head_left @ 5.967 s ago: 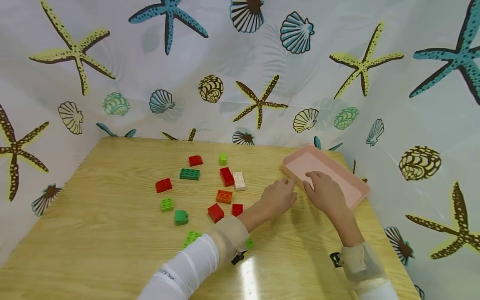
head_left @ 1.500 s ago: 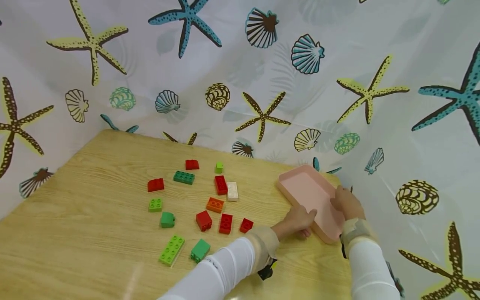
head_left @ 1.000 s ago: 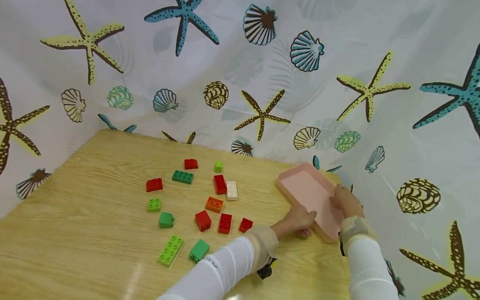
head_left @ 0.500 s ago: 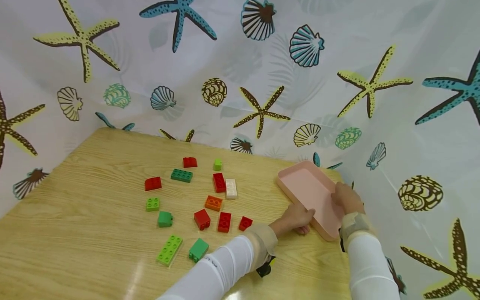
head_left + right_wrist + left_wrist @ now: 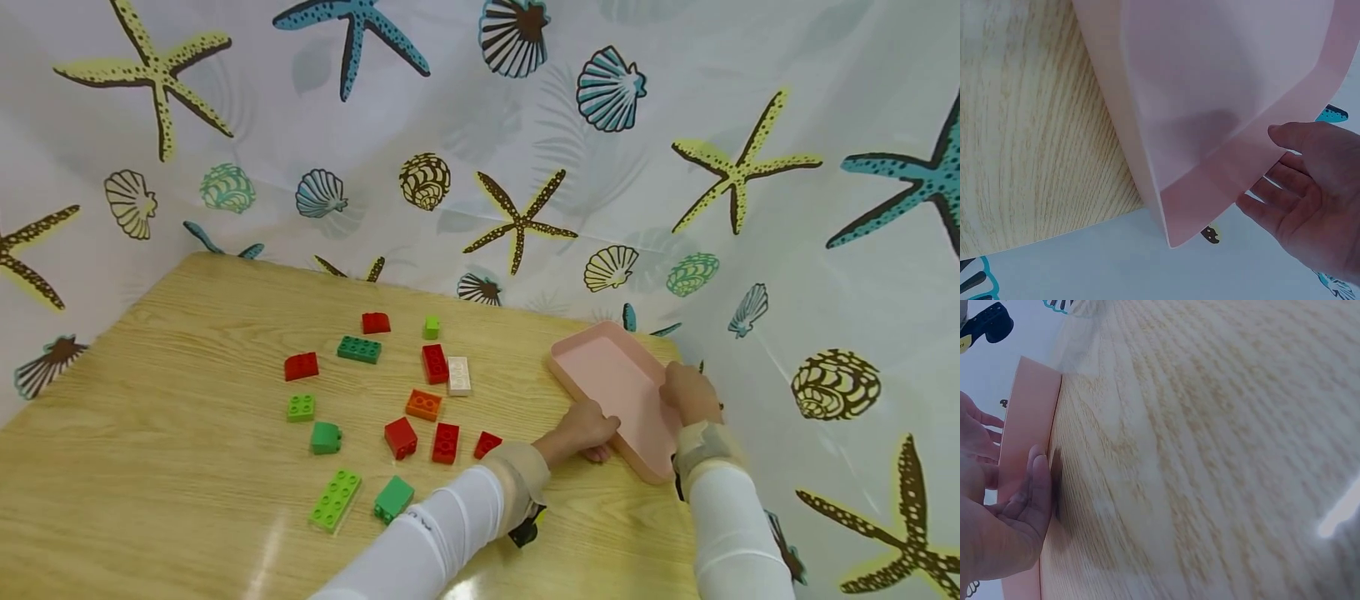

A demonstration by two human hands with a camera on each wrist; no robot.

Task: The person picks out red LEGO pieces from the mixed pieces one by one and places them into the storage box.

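A shallow pink tray (image 5: 611, 371) with raised walls sits at the right side of the table, bare inside where it shows. My left hand (image 5: 585, 427) holds its near left wall, thumb at the rim; the left wrist view shows fingers against the outer wall (image 5: 1030, 412). On the opposite side my right hand (image 5: 692, 393) grips the far right wall. In the right wrist view, the right hand's thumb (image 5: 1291, 134) lies over the rim, its other fingers outside.
Loose toy bricks lie left of the tray on the wooden table (image 5: 187, 400): red (image 5: 446, 443), orange (image 5: 424, 405), white (image 5: 459, 376) and green (image 5: 393, 498) among them. A patterned curtain (image 5: 510, 108) borders the table's back and sides.
Six seconds ago both hands were near the tray's left edge; now they hold its opposite sides. Over the last second and a half the hands and tray barely move; the head view shifts slightly.
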